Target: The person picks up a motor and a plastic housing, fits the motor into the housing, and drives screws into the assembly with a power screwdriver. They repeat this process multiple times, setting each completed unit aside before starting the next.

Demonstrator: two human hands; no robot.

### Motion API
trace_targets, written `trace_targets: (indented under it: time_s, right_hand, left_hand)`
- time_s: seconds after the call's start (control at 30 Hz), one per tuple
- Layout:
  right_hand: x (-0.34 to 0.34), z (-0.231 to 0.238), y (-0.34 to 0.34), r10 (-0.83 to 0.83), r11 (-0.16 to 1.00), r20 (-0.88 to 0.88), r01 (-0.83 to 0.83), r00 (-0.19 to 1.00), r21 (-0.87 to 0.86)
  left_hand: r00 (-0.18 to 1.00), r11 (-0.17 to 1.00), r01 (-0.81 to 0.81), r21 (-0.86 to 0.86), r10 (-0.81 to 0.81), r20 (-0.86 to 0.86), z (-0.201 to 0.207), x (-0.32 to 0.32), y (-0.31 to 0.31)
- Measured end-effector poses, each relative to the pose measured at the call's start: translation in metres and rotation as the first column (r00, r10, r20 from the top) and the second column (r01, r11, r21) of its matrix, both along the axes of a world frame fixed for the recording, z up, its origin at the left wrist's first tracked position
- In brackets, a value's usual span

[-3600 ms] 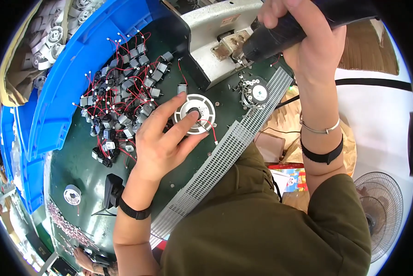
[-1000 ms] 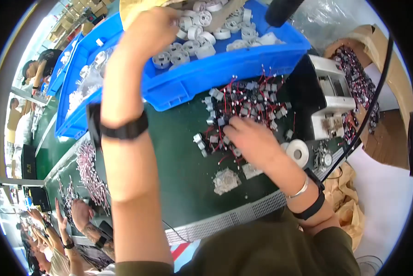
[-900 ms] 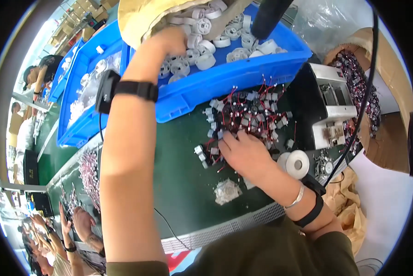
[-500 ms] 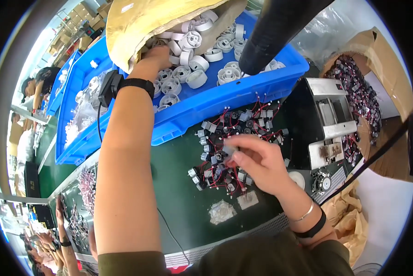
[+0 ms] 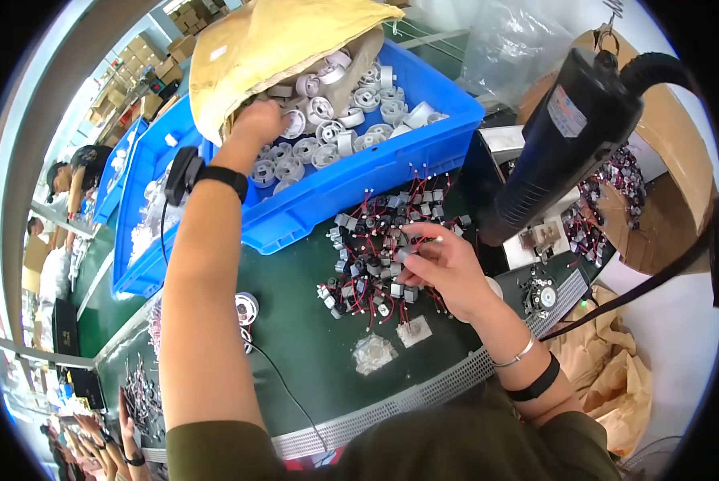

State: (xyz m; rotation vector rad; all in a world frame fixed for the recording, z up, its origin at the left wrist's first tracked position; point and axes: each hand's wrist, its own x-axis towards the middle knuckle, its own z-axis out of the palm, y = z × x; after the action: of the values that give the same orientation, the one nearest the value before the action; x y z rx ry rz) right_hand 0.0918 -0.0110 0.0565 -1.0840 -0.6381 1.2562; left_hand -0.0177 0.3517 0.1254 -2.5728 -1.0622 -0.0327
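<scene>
My left hand reaches into the mouth of a yellow sack at the upper left. White round plastic parts lie beside it, and its fingers are hidden from view. The sack rests in a blue bin with more of these parts. My right hand is closed in a pinch on a small grey motor. It hovers over a pile of small motors with red and black wires on the green table.
A black hand-held power tool hangs at the right, in front of a metal-and-black machine. A cardboard box of wired parts stands behind. A clear plastic bag lies near the front edge. Other people work at the far left.
The view has shifted, and the hanging tool now shows farther right and more fully. My left hand stays at the sack's mouth. My right hand still pinches the motor above the pile.
</scene>
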Motion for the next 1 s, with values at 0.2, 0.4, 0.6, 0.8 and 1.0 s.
trace_targets:
  time_s: [0.2, 0.4, 0.6, 0.8, 1.0]
  right_hand:
    - [-0.001, -0.003, -0.03, -0.004, 0.977, 0.194, -0.037, 0.981, 0.208]
    - [0.012, 0.006, -0.063, -0.08, 0.975, 0.027, 0.072, 0.996, 0.211]
    - [0.049, 0.029, -0.1, -0.28, 0.947, 0.316, 0.208, 0.907, 0.244]
    - [0.071, 0.015, -0.11, -0.212, 0.967, 0.395, 0.133, 0.894, 0.217]
    - [0.071, 0.012, -0.114, -0.079, 0.996, 0.621, 0.031, 0.78, 0.088]
  left_hand:
    - [0.861, 0.964, 0.022, -0.266, 0.117, 0.495, 0.008, -0.03, -0.044]
    - [0.694, 0.874, 0.109, -0.473, 0.274, 0.665, 0.028, -0.041, -0.114]
    - [0.63, 0.314, 0.626, -0.714, 0.337, 0.7, -0.002, -0.011, -0.288]
    - [0.76, 0.634, 0.486, -0.602, 0.033, 0.649, -0.075, 0.019, -0.344]
    - [0.487, 0.595, 0.77, -0.229, -0.317, 0.814, -0.085, 0.017, -0.348]
